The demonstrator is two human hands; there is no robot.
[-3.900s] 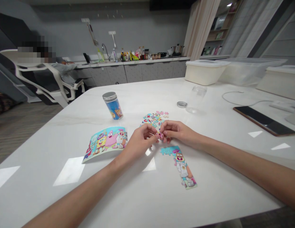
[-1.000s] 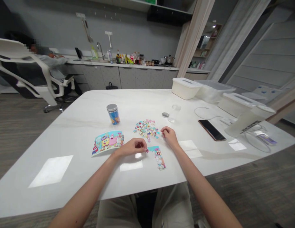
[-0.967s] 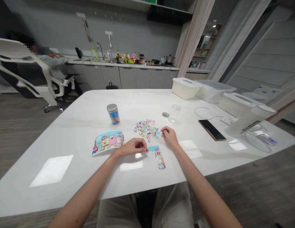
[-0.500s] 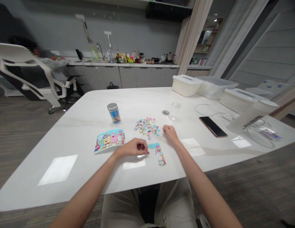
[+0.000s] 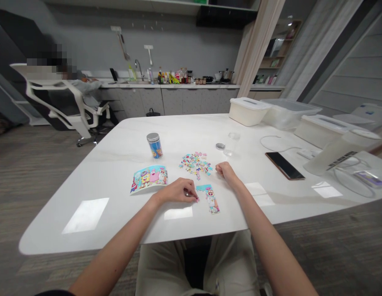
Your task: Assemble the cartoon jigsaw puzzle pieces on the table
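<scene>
A small pink puzzle piece (image 5: 197, 200) is pinched between the fingertips of my left hand (image 5: 180, 190), low over the white table. Just right of those fingers lies a partly joined puzzle (image 5: 212, 200), a blue top strip with a cartoon figure down its right side. My right hand (image 5: 227, 172) rests on the table with its fingers curled in; whether anything is inside is hidden. Beyond both hands spreads a heap of loose puzzle pieces (image 5: 195, 163). Left of my left hand lies a slightly curled cartoon picture sheet (image 5: 149, 179).
On the table (image 5: 123, 148) stand a blue-labelled jar (image 5: 155, 146) and a clear jar (image 5: 231, 144) beside a metal lid (image 5: 220, 146). To the right are a phone (image 5: 284, 165), a cable, a pale bottle (image 5: 341, 152) and storage boxes (image 5: 249, 112). A person sits in an office chair at far left.
The whole view has shifted, so the table's things appear farther right. My left hand still pinches the puzzle piece close to the joined part. My right hand stays curled.
</scene>
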